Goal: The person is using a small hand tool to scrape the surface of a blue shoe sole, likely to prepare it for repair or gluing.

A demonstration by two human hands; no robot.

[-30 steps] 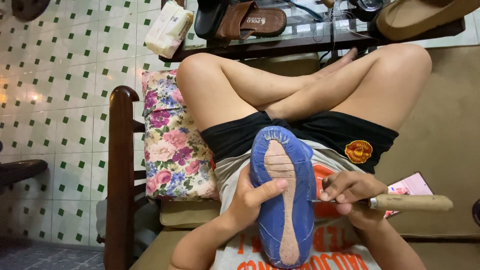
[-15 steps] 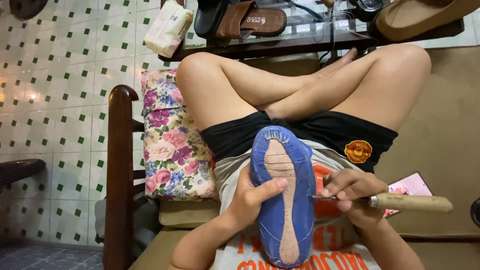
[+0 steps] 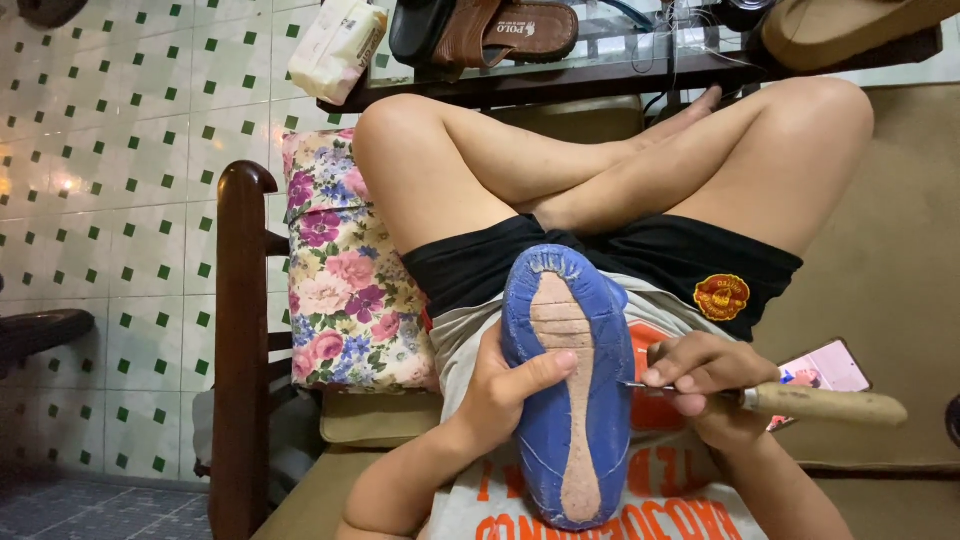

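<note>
A blue shoe (image 3: 545,430) rests sole-up on my lap, its sole showing a worn tan strip down the middle. My left hand (image 3: 500,395) grips the shoe's left side, thumb lying across the sole. My right hand (image 3: 700,375) holds a tool with a pale wooden handle (image 3: 825,404); its thin metal tip touches the shoe's right edge. My bare legs are crossed above the shoe.
A floral cushion (image 3: 345,270) leans against the dark wooden chair arm (image 3: 240,340) on the left. A low glass-topped table (image 3: 560,85) ahead carries brown sandals (image 3: 500,35) and a white packet (image 3: 335,45). A card or phone (image 3: 830,365) lies on the tan seat at right.
</note>
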